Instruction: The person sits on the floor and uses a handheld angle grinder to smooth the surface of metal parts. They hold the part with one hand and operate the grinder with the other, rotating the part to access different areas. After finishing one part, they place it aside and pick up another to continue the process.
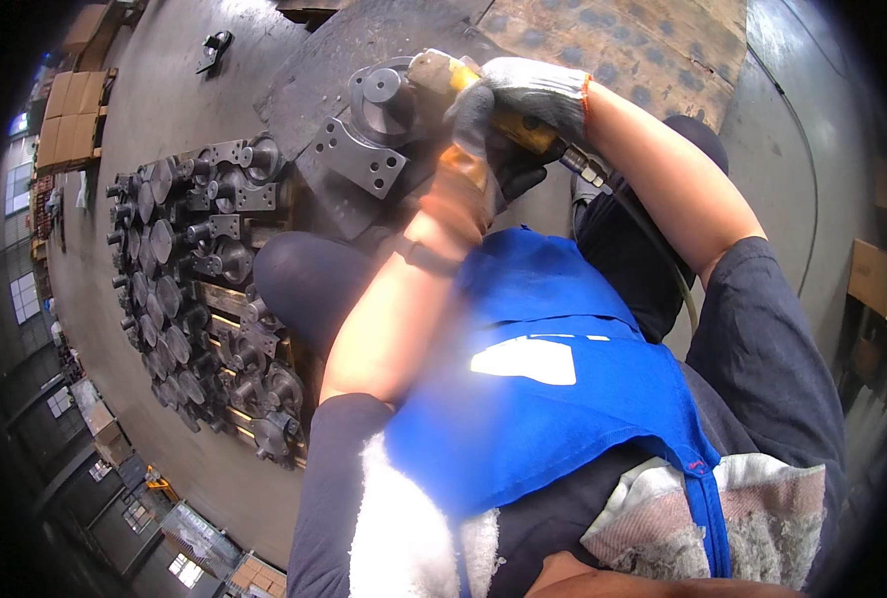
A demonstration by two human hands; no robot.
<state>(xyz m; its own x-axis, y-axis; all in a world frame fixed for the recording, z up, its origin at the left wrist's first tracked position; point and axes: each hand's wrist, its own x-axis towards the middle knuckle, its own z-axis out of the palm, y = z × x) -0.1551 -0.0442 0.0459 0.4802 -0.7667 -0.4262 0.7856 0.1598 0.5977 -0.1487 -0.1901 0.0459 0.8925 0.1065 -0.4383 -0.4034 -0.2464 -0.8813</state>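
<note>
Both my gloved hands are closed around a yellow air grinder [525,131]. My left hand [471,118], in a grey glove with an orange cuff, wraps the tool near its front. My right hand [535,88], in a white and grey glove, grips the body from above. A metal fitting [585,167] joins the tool to a dark hose. The grinder's head is beside a dark metal part [361,159], which has a flat plate with holes and a round boss with a short shaft. Whether the head touches the part cannot be made out.
To the left, many similar metal parts [164,239] are stacked on a wooden pallet [222,299]. One more part [214,50] lies on the floor at the far left. A worn wooden board [623,45] is at the back. The hose [812,189] curves over the floor at right.
</note>
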